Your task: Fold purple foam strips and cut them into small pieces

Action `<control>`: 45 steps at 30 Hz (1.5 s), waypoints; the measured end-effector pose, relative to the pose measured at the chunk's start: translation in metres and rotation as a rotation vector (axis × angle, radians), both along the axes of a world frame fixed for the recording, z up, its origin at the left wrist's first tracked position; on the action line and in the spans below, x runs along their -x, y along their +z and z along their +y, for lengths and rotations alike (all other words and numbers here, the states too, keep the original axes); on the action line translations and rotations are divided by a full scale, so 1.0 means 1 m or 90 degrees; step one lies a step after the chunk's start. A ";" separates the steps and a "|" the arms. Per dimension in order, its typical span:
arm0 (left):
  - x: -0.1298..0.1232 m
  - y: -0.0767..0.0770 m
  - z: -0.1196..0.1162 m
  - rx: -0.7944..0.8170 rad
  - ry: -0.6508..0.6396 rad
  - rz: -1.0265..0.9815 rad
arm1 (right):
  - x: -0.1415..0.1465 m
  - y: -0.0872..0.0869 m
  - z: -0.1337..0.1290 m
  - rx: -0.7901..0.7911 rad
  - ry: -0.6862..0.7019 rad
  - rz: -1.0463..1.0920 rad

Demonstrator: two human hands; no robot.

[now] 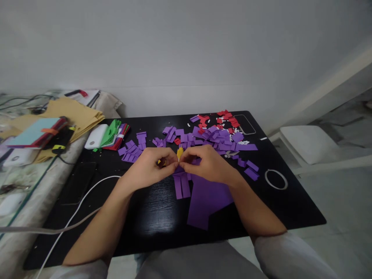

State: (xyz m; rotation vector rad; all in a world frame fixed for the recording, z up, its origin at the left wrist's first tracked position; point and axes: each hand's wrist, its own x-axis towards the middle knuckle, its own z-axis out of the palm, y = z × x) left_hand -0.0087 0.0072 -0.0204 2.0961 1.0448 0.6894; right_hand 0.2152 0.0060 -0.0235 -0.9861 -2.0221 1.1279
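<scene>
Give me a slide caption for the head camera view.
Left hand and right hand close together amid scattered purple paper pieces on a black rectangular table.

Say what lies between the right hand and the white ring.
Small purple paper pieces lie on the black table between right hand and ring, in the head view.

Both forearms reach in from the near side, the left forearm [100,223] slanting right, the right forearm [257,209] slanting left. The left hand [152,164] and right hand [207,162] meet nearly tip to tip, palms inward, each with thumb and forefinger pinched together.
</scene>
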 end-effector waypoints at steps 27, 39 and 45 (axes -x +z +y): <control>0.006 -0.001 0.001 -0.047 -0.041 0.005 | -0.001 -0.003 0.002 0.052 0.006 0.061; 0.017 0.005 0.002 -0.084 -0.038 0.007 | -0.022 0.010 0.007 0.044 0.028 -0.034; 0.021 0.011 0.005 -0.104 0.007 -0.020 | -0.021 0.009 0.008 0.030 -0.020 0.059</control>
